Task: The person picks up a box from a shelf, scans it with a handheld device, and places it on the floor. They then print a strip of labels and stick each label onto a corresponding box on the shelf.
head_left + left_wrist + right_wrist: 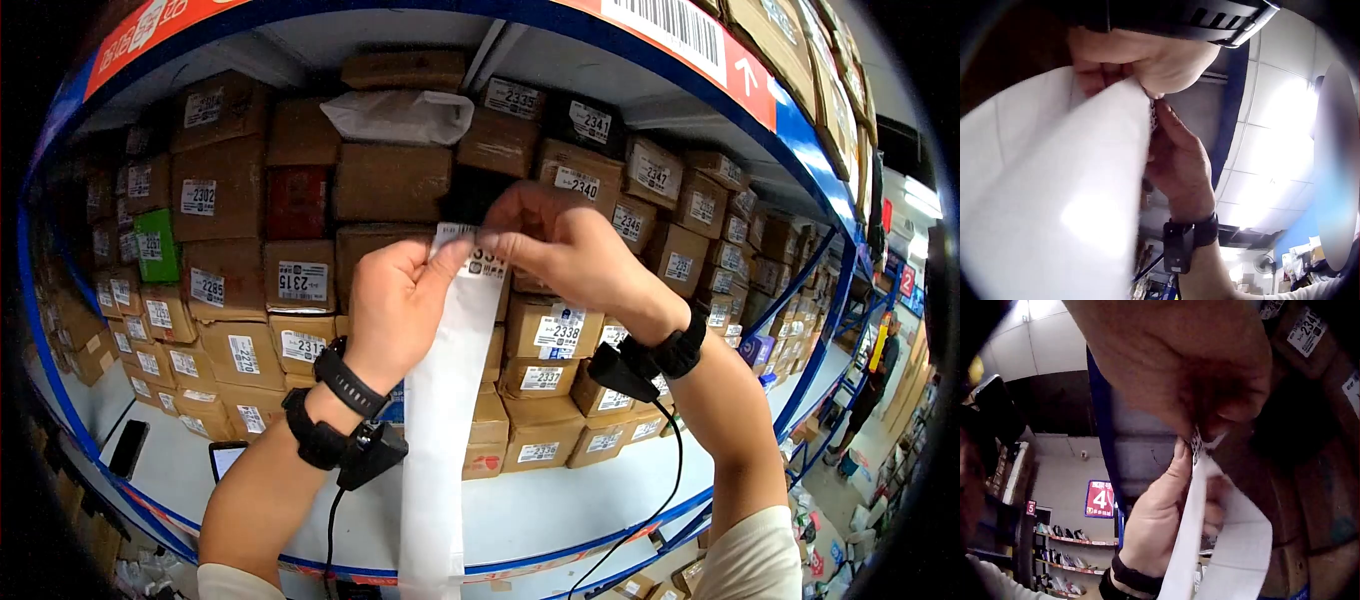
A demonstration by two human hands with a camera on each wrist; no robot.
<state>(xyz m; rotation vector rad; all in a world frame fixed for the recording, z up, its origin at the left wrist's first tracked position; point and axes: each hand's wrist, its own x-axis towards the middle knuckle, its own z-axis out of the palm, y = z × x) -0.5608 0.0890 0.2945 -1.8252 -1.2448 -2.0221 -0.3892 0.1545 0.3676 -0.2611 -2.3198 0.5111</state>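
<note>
A long white strip of label paper point(445, 400) hangs down from both hands in front of the shelf. My left hand point(405, 300) pinches its top left edge between thumb and fingers. Across from it, my right hand point(570, 250) pinches the printed label point(484, 262) at the strip's upper end, thumb close to the left thumb. Black print shows on the label beneath the fingers; part of it is covered. In the left wrist view the strip point(1085, 187) fills the foreground. The right wrist view shows the strip point(1235, 544) bending below the fingers.
Stacked cardboard boxes point(545, 430) with numbered white labels fill the blue-framed shelf point(820, 330). A white bag point(400, 117) lies on top of some boxes. A phone point(129, 448) rests on the shelf's left front, beside another dark-edged device point(228, 460). Cables hang from both wrist cameras.
</note>
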